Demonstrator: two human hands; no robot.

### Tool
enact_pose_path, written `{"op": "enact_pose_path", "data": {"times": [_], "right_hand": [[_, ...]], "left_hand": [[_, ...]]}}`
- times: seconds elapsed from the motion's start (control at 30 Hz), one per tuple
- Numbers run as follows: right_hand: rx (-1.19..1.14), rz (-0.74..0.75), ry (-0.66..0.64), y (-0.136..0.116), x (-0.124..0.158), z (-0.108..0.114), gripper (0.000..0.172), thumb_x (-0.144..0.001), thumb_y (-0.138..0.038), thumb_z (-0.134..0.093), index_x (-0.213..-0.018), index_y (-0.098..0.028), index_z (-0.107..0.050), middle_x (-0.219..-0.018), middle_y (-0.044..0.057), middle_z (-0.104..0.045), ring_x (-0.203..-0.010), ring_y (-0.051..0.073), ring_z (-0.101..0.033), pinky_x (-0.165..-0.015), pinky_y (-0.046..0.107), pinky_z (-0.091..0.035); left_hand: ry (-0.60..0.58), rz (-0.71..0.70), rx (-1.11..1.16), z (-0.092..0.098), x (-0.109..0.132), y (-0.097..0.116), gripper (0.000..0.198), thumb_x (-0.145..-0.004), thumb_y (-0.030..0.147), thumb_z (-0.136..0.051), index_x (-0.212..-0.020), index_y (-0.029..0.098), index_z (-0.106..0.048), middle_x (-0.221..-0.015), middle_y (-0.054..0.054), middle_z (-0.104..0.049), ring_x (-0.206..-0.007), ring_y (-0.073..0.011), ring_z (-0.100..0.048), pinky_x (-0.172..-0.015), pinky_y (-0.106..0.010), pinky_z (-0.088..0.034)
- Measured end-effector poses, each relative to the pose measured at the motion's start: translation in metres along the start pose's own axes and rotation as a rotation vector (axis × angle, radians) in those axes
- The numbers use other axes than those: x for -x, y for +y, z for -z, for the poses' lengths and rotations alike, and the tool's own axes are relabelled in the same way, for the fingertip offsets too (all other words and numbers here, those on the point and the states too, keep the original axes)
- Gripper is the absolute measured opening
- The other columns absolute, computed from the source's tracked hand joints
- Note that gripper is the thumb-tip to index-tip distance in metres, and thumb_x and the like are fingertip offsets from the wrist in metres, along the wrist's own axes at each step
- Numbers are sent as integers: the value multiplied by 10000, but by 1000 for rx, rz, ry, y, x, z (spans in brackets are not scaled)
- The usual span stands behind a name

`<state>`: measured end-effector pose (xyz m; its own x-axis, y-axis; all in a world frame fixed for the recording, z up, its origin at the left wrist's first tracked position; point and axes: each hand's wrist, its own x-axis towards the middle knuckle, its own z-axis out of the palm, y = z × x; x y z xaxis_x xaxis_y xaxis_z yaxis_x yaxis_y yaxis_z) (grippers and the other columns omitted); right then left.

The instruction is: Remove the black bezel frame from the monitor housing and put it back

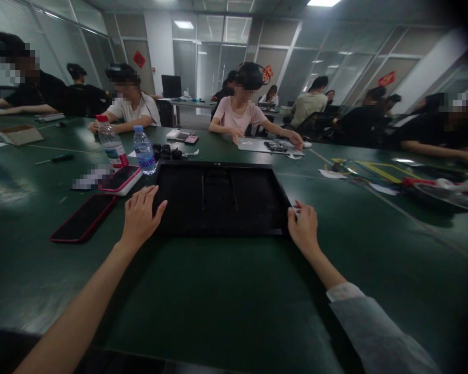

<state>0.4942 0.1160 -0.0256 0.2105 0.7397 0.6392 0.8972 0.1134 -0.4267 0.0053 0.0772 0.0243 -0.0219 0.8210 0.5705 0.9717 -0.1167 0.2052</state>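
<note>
A black rectangular panel with a raised rim (179,223), like a monitor housing, lies flat on the green table in front of me. Two thin pale lines run across its inner face, and a small mark sits on the far rim. At its left side is my left hand (142,215), thumb over the rim and fingers along the outside. My right hand (304,223) holds the right side, its thumb against the near right corner and its fingers outside the edge. The fingers' undersides are hidden.
Left of the panel lie a red-edged phone (83,219) and a pink phone (120,178). Behind them stand a red-capped bottle (113,145) and a blue-capped bottle (144,150). A screwdriver (58,159) is farther left. Yellow cables (378,169) lie right. Several people sit around.
</note>
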Motion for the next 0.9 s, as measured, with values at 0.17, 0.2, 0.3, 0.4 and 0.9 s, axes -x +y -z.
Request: {"op": "enact_pose_path", "data": {"times": [0.17,0.2,0.3,0.4,0.9], "right_hand": [[137,24,-92,-19,8,4,675,-985,-560,-356,-1466,-103,-479,-1397,262,-502,-1311,419,-461,-1063,634,-400],[145,18,-105,-20,9,4,680,-986,-566,-350,-1476,-111,-468,-1406,258,-498,-1315,424,-460,-1061,639,-401],[146,-1,-131,-19,8,2,684,-985,-565,-342,-1487,-116,-458,-1391,256,-515,-1309,434,-478,-1059,646,-408],[100,-16,-173,-17,7,0,703,-982,-567,-331,-1495,-102,-452,-1349,260,-549,-1280,424,-523,-1062,627,-428],[-350,-138,-257,10,16,6,656,-829,-437,-536,-1419,-151,-545,-1315,193,-645,-1277,351,-595,-1125,588,-439]], "left_hand": [[-125,-86,-8,-15,4,4,689,-1013,592,-372,-1572,190,-396,-1600,-151,-430,-1431,-339,-407,-1150,-506,-328],[-143,-79,-9,-17,4,4,697,-1006,602,-383,-1573,196,-396,-1608,-151,-416,-1437,-346,-398,-1152,-517,-326],[-179,-60,-17,-19,3,5,698,-984,610,-435,-1563,220,-423,-1619,-151,-396,-1446,-367,-383,-1155,-542,-321],[-193,-60,-32,-17,3,7,660,-976,579,-468,-1534,226,-472,-1604,-149,-418,-1434,-372,-395,-1155,-552,-319],[38,152,70,-4,5,-1,484,-1021,418,-400,-1383,169,-603,-1438,-170,-583,-1332,-336,-503,-1069,-498,-411]]}}
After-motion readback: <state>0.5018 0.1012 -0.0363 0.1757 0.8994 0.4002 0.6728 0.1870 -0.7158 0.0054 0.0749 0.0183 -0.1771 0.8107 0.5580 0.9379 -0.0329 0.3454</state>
